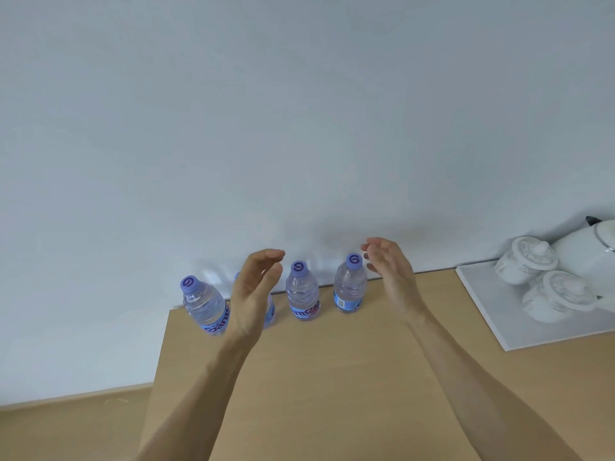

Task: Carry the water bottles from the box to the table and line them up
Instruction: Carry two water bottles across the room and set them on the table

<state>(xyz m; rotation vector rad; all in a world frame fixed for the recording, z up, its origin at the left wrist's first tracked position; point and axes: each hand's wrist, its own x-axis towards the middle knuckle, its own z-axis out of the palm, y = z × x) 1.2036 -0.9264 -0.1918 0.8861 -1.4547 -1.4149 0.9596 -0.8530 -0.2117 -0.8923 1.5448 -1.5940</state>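
Head view: left hand and right hand spread wide, empty, flanking upright bottles on counter; one bottle behind left hand.

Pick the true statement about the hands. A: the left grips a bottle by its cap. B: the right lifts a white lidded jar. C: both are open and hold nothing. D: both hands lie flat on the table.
C: the left hand and right hand are raised with fingers spread, palms facing each other, empty, while the bottles stand on the table by the wall.
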